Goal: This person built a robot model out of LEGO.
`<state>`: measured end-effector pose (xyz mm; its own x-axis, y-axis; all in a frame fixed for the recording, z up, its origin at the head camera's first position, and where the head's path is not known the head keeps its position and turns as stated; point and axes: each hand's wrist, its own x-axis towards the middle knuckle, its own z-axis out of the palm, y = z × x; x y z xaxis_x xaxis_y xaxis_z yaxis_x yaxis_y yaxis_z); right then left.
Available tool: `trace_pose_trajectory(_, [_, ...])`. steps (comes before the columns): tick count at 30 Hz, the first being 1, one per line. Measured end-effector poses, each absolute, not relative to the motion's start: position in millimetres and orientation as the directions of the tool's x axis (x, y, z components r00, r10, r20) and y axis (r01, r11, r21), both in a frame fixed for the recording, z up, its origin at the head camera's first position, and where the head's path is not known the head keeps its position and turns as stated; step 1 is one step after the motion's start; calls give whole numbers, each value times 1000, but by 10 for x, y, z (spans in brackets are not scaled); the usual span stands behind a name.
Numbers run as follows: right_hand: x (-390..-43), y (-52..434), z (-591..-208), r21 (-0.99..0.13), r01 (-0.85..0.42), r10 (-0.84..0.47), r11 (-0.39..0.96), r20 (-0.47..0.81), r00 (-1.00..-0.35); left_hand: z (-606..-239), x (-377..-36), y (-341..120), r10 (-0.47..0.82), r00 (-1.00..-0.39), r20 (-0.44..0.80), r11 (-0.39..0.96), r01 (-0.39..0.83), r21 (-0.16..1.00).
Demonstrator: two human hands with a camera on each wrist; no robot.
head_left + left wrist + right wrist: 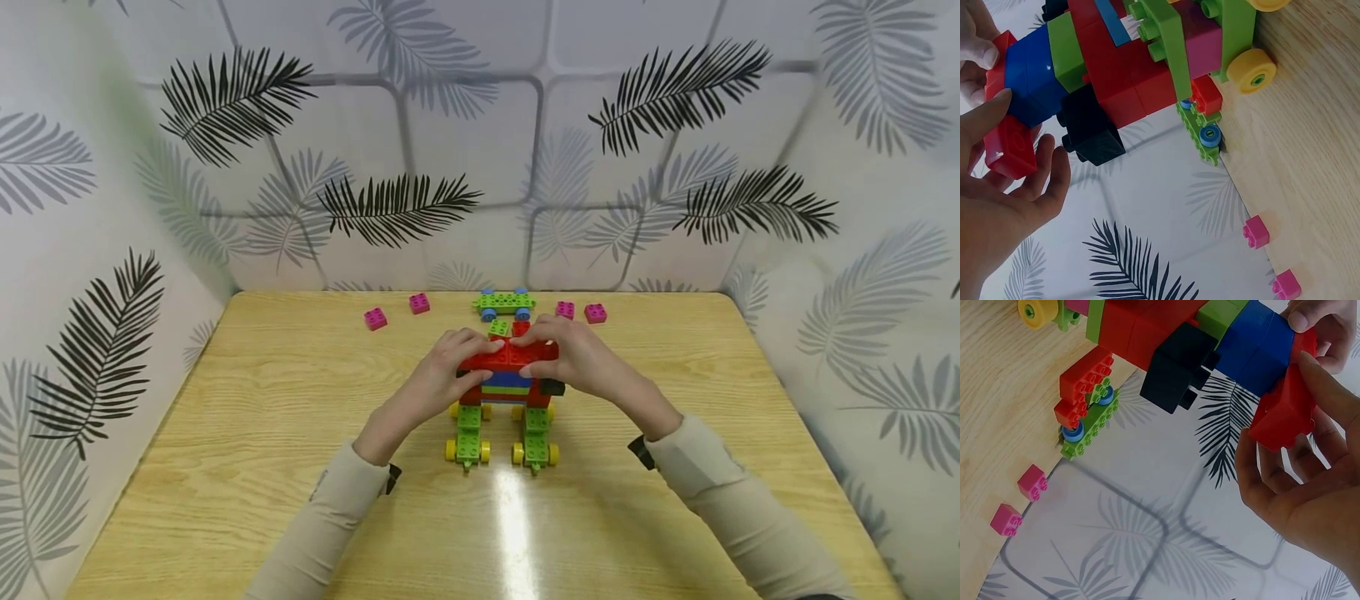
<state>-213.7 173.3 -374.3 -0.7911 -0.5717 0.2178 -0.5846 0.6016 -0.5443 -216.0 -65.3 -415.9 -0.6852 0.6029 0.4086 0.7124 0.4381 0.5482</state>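
The left hand (438, 379) grips the left end of the red top bricks (510, 354), thumb on the near side and fingers curled over the studs. The right hand (577, 360) mirrors this grip on the right end. In the left wrist view the fingers (1035, 181) curl under one red brick (1010, 147), which sits against the blue brick layer (1029, 78); whether it is fully seated cannot be told.

The brick model (506, 392) stands near the middle of the worktop (225, 467), between both hands. Below the red top row lie blue, green and red layers, with a black brick (552, 387) projecting on the right side. The model rests on two green wheeled bases (468, 437) with yellow wheels (450, 451), set side by side and running toward the person.

Progress, judged from this layout: the chassis and the main body appear assembled, and the top row is being pressed on or adjusted. Unused parts remain at the far edge of the worktop:

- a green wheeled plate with blue wheels (505, 303), just behind the model;
- a small green brick (498, 327) and a small red brick (521, 328), touching or nearly touching the fingertips;
- four pink bricks (375, 318), two on each side of the green plate, well apart from the model.

The assembly is judged well advanced but not complete.
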Motion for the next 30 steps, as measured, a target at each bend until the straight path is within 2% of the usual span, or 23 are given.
trace_pose_trajectory(4, [-2119, 1718, -3756, -558, -572, -560, 601, 217, -800, -4160, -2160, -681, 598, -703, 385, 430, 687, 586])
trace_pose_trajectory(12, [-2122, 1717, -3772, -549, -577, -548, 605, 239, -801, -4130, -2181, -675, 538, -804, 251, 487, 540, 687])
trace_pose_trajectory(24, [-2111, 1750, -3764, -576, -539, -536, 614, 197, -821, -4121, -2181, -672, 560, -782, 274, 520, 589, 618])
trace_pose_trajectory(30, [-2123, 1794, -3774, -602, -562, -563, 567, 215, -798, -4105, -2179, -684, 581, -752, 311, 516, 636, 573])
